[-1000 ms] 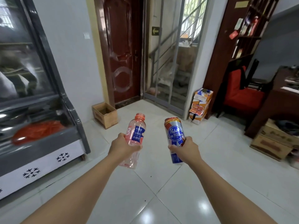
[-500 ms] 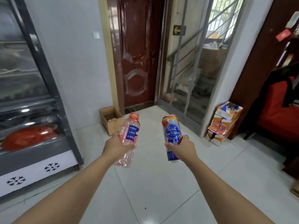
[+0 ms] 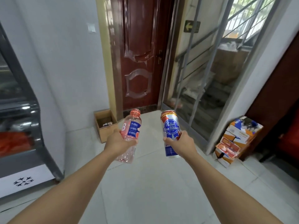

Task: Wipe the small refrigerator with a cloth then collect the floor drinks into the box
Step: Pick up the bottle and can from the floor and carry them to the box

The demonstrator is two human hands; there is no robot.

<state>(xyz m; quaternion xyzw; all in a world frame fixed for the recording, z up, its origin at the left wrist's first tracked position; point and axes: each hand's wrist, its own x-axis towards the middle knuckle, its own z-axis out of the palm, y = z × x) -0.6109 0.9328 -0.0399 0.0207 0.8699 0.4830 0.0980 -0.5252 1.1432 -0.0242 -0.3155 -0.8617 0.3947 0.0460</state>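
My left hand [image 3: 117, 141] grips a clear pink drink bottle [image 3: 131, 126] with a blue label and a pink cap, held upright at arm's length. My right hand [image 3: 182, 143] grips a tall blue, white and red beer can [image 3: 169, 126], also upright. Beyond the bottle, an open cardboard box [image 3: 105, 123] stands on the floor against the wall beside the door frame, with some small items inside. Part of the refrigerated display case [image 3: 24, 126] with a glass front and a snowflake panel shows at the left edge.
A dark red door [image 3: 139, 54] stands closed ahead, with a barred glass partition [image 3: 210, 70] to its right. A stack of orange and blue cartons [image 3: 234, 139] leans by the right wall. Pale floor tiles [image 3: 153, 183] stretch between me and the box.
The view has moved forward and turned left; the door and the cardboard box are closer and larger. Both hands keep hold of the bottle and the can.
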